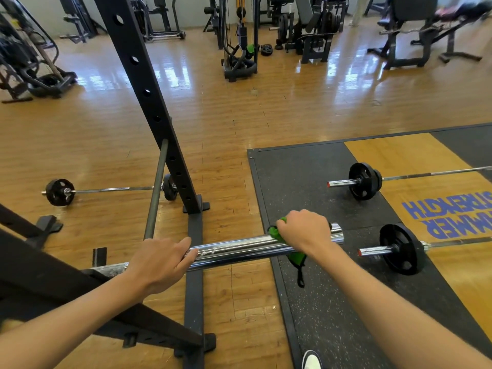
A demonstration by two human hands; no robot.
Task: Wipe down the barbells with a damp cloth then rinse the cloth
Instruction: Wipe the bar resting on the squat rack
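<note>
Right hand [303, 230] is clamping one green cloth [273, 233] around racked barbell [239, 247]; left hand [159, 259] is gripping it; three other barbells [111, 189] [364, 181] [399, 247] are lying on floor.

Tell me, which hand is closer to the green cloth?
Right. The right hand grips the green cloth on the chrome bar; the left hand holds the bar farther along, off the cloth.
</note>
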